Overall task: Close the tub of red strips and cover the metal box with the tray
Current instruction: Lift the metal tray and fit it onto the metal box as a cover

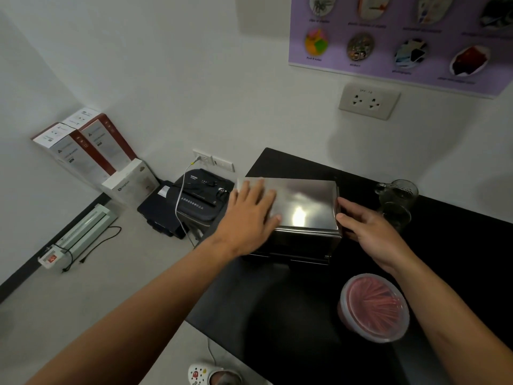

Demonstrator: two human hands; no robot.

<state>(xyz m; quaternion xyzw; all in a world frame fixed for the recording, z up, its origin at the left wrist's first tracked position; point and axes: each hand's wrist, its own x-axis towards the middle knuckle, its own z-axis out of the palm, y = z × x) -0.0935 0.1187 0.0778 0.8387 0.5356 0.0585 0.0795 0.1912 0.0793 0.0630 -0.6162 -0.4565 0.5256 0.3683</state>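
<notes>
A shiny metal tray (pixel 302 207) lies upside down on top of the metal box (pixel 294 243) at the far left of the black table. My left hand (pixel 249 215) rests flat on the tray's left part with fingers spread. Against the tray's right edge sits my right hand (pixel 369 232), thumb and fingers touching its side. The round tub of red strips (pixel 374 307) stands near my right forearm with a clear lid on it.
The black table (pixel 277 315) ends just left of the box. Clear glass mugs (pixel 397 201) stand right of the box. On the floor to the left are a paper shredder (pixel 194 201), cardboard boxes (pixel 91 151) and a laminator (pixel 80 234).
</notes>
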